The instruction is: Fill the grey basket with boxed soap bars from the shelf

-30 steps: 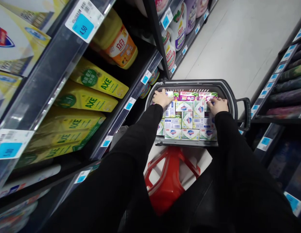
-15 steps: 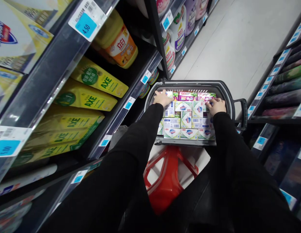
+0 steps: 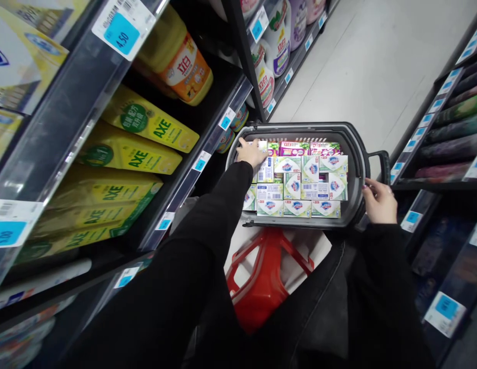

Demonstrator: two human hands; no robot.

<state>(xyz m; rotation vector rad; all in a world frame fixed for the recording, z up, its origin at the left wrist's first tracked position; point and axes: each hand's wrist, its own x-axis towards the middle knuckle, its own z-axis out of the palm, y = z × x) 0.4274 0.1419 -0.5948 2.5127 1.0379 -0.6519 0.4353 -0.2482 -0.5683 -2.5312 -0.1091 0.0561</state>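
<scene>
A grey shopping basket [image 3: 356, 148] on the aisle floor is packed with several white-and-green soap boxes [image 3: 296, 184] and a few purple-pink packs [image 3: 294, 148] along its far side. My left hand [image 3: 251, 151] lies on the boxes at the basket's far left corner, fingers bent over one of them. My right hand [image 3: 378, 199] is outside the basket at its right rim, fingers curled against the edge near the black handle [image 3: 384, 164]. Both arms wear black sleeves.
Left shelves hold yellow AXE packs [image 3: 131, 154], an orange bottle [image 3: 180, 64] and blue price tags [image 3: 121, 25]. A red plastic stool [image 3: 265, 277] sits under me. Dark shelving [image 3: 446, 128] lines the right. Pale floor [image 3: 357, 66] stretches beyond the basket.
My right hand has left the boxes inside the basket and moved out to the basket's right rim. My left hand has stayed on the boxes at the far left.
</scene>
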